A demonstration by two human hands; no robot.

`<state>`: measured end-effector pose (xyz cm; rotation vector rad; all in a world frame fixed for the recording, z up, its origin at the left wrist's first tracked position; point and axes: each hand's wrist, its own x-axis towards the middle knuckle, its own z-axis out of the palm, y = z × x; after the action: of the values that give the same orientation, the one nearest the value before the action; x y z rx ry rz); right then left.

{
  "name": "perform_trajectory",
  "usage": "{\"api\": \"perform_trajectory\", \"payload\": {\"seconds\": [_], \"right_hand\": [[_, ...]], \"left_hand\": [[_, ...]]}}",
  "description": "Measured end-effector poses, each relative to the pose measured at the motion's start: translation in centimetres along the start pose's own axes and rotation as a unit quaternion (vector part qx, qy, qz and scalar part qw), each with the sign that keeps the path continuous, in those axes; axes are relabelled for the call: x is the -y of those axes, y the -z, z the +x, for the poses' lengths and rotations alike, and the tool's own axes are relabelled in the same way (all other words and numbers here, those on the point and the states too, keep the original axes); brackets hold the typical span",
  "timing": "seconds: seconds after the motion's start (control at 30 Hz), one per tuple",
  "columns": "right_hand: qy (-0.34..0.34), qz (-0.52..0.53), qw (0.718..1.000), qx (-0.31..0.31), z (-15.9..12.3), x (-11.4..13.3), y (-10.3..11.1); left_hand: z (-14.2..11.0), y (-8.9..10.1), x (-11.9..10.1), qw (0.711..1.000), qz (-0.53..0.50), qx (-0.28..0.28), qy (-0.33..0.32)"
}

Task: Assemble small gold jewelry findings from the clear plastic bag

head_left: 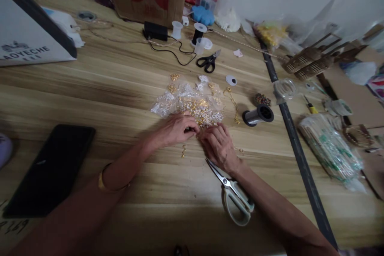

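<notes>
Head view: across the pale wood-grain table (120,88), I see the broad, loose pile of gold and silver metal jewellery findings in clear plastic bags (199,108) directly beyond my hands, its longer axis running left to right. The pale-handled metal scissors (225,182) lie on my side of the pile, nearer my right hand (220,146), slanting so that their blade tips point away from me and leftward, just beside that hand. My left hand (177,129) meets the pile's near edge from the left, thumb and forefinger pinched together; my right comes in opposite, fingers curled downward. Neither is clearly nearer the pile, and their fingertips almost meet. I cannot tell whether either grasps anything, the pieces being too small. The short gold chain piece (183,151) lies between my forearms, nearer my left hand.
</notes>
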<state>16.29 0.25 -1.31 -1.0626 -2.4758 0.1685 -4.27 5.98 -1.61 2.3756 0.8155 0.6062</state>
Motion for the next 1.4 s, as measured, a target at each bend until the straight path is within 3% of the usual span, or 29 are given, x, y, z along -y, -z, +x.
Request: {"api": "perform_trajectory", "payload": {"seconds": [1.4], "right_hand": [[0.035,-0.048,0.997,-0.042,0.20,0.23,0.01]], "left_hand": [[0.08,0.36,-0.26,1.000,-0.003,0.012,0.006]]}}
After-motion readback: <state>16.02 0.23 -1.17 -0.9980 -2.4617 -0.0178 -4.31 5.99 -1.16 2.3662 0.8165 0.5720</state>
